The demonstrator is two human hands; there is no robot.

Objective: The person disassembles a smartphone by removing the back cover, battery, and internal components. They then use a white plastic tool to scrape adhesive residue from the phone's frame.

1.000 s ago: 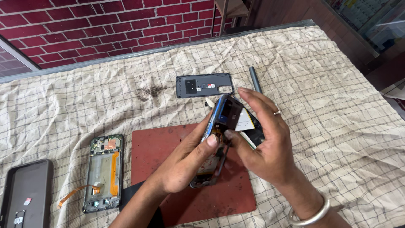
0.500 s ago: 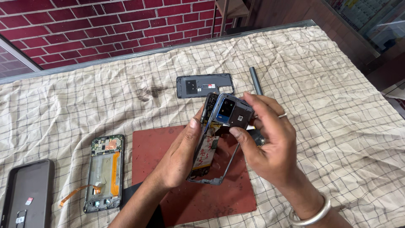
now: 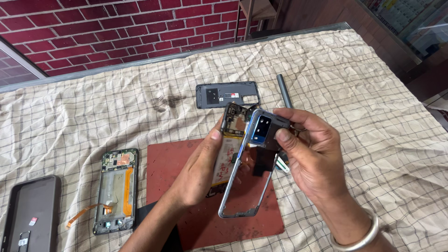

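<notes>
Two hands are working a phone apart above a red mat; going left to right:

1. A dark phone back cover point(image 3: 29, 212) is lying at the far left edge of the checked cloth point(image 3: 373, 116), and an opened phone chassis point(image 3: 115, 190) with an orange flex cable is resting just beside it, both well clear of the work.
2. The left hand point(image 3: 200, 170) is gripping the phone body point(image 3: 228, 151) from behind, thumb pressing on its upper left edge, holding it tilted over the red mat point(image 3: 168, 158). Keeping that grip on the edges, not on the board, looks wise.
3. The right hand point(image 3: 308, 158) is pinching the blue-grey frame with its camera housing point(image 3: 262, 131) between thumb and fingers, swinging it away from the body. The frame's lower end point(image 3: 238, 212) is hanging free above the mat. Lifting evenly seems best, since a twist could bend the thin rails.
4. Behind the hands, a grey back panel point(image 3: 227, 94) and a dark pen-shaped tool point(image 3: 283, 91) are lying on the cloth, apart from the hands.
</notes>
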